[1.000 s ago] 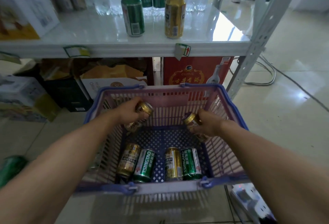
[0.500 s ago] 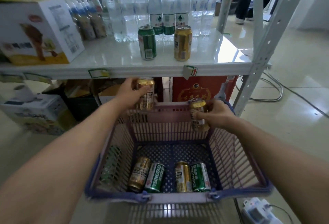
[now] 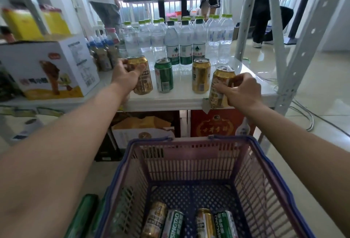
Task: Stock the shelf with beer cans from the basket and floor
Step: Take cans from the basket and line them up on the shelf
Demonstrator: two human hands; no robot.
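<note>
Two gold cans, left hand (image 3: 125,78) fingers curled around one (image 3: 142,76), right hand (image 3: 244,92) fingers curled around other (image 3: 219,86) at shelf (image 3: 181,99) edge

I see both bare forearms extended forward and upward from the bottom corners of the view, converging toward the middle. My left hand (image 3: 126,77) is raised, back of the hand toward the camera, fingers and thumb curled around a gold can (image 3: 141,75). My right hand (image 3: 241,92) sits slightly lower, wrist straight, thumb and fingers wrapped around a second gold can (image 3: 219,86). The two hands are well apart.
</note>
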